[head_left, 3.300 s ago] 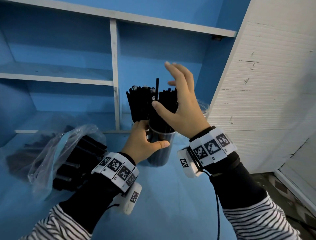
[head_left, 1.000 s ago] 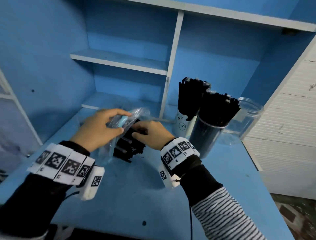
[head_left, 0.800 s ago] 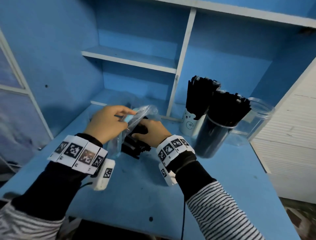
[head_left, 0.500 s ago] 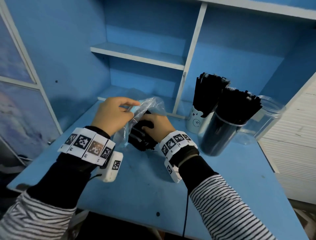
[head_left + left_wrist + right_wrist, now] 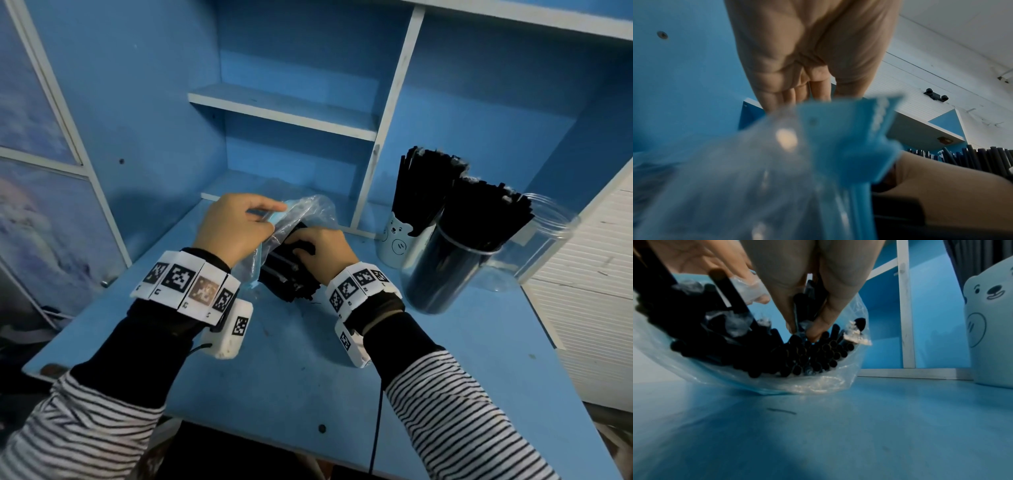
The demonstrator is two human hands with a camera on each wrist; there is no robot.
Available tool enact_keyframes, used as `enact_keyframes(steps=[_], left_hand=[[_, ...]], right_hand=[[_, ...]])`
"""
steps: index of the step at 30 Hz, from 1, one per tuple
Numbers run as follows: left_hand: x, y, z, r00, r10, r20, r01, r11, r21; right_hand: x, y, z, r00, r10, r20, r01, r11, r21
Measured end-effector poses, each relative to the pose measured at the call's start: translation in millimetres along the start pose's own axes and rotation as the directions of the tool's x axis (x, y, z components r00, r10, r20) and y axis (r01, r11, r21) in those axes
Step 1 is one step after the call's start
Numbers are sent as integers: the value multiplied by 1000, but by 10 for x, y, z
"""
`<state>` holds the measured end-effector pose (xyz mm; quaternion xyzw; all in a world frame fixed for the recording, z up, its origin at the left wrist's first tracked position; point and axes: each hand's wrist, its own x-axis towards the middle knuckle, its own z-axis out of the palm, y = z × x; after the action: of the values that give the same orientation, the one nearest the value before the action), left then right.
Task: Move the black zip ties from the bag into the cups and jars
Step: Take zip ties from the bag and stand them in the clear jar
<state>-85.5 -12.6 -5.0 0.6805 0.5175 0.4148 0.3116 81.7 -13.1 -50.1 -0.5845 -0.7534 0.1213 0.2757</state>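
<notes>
- Holding the clear plastic bag open with my left hand — fingers and thumb are pinching its blue top edge, lifted a bit off the blue desk.
- My right hand is down inside the bag's mouth, thumb and fingers curled round a few of the black zip ties. From the right wrist view you can see the pinch pretty clearly, tips of the ties bunched up right under my fingertips.
- Rest of the ties are piled loose in the bag, which sits on the desk between my two wrists.
- Off to the right: a pale bear cup stuffed with upright ties, and just in front of it a clear jar packed full too, ties fanning out over the rim.
- Another clear jar is tilted beside that one — can't tell what's in it, if anything.
- One little black scrap lying on the desk in front of the bag.
- Blue shelving behind everything, white slatted panel on the right.
</notes>
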Motion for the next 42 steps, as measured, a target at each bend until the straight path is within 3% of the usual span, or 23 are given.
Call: enact_keyframes(steps=[10,15,18,21,24,26,28,31,35,38,40,42], left_hand=[[-32,6,-19,1000,27,-4,-27,999,39],[-92,-19,-49,998,54,34,-55,998,41],[-165,48,-35,993,118,-15,-115,988,103],[-256,219,65,946,321,-52,-313,942,120],[-346,404,248,876,459,148,-479,865,148],[-379,471,410,800,534,273,-594,771,231],[-381,502,571,754,548,361,-643,729,237],[-340,554,778,744,531,405,-644,731,226],[-339,689,935,837,461,296,-527,825,204],[-454,813,1067,894,336,297,-340,940,-41],[-521,887,1169,913,256,317,-190,956,-226],[-561,937,1247,914,222,339,-124,950,-287]], right_hand=[[-100,-57,-128,995,-16,-96,20,999,42],[-297,-86,-391,998,7,-58,-4,998,61],[-446,-84,-645,999,44,-4,-44,997,56],[-586,-88,-914,996,74,50,-76,996,47],[-732,-130,-1186,991,93,94,-95,995,17],[-835,-166,-1353,991,86,100,-87,996,5],[-941,-210,-1497,992,77,101,-78,997,-3],[-1088,-277,-1683,991,63,116,-66,998,16],[-1228,-324,-1926,999,8,45,-7,1000,-18],[-1237,-332,-2012,980,-97,-175,86,994,-74],[-1194,-339,-1981,926,-176,-335,185,983,-7],[-1144,-341,-1901,886,-210,-413,248,968,41]])
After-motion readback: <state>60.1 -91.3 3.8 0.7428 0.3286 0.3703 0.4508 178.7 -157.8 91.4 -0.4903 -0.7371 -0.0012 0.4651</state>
